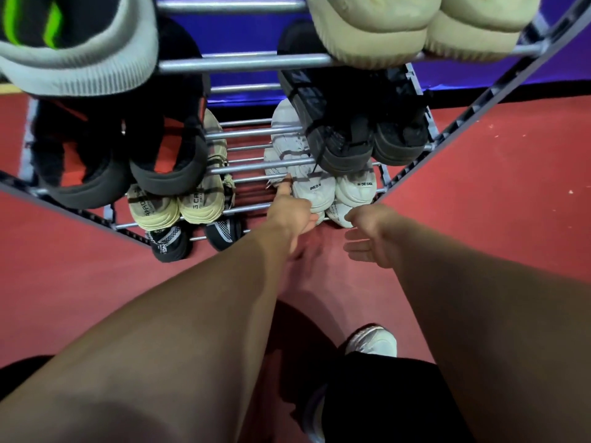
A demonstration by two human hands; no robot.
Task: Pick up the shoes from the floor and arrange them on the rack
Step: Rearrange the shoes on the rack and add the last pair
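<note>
I look down a metal shoe rack [243, 63] with several tiers of silver bars. A pair of white sneakers [319, 193] sits on a low tier, heels toward me. My left hand [291, 212] reaches to the left white sneaker, its thumb lying along the shoe's side and its fingers at the heel. My right hand [371, 235] hovers just in front of the right white sneaker's heel [342, 215], fingers relaxed and holding nothing. Beige sneakers [179, 206] sit on the same tier to the left.
Black-and-white sneakers [192, 238] rest on the lowest tier. Black shoes [361, 132] and black slip-ons [153, 161] fill the tier above, cream shoes [412, 30] and a grey-green shoe [73, 46] the top. Red floor [495, 203] surrounds the rack; my own foot [374, 342] stands below.
</note>
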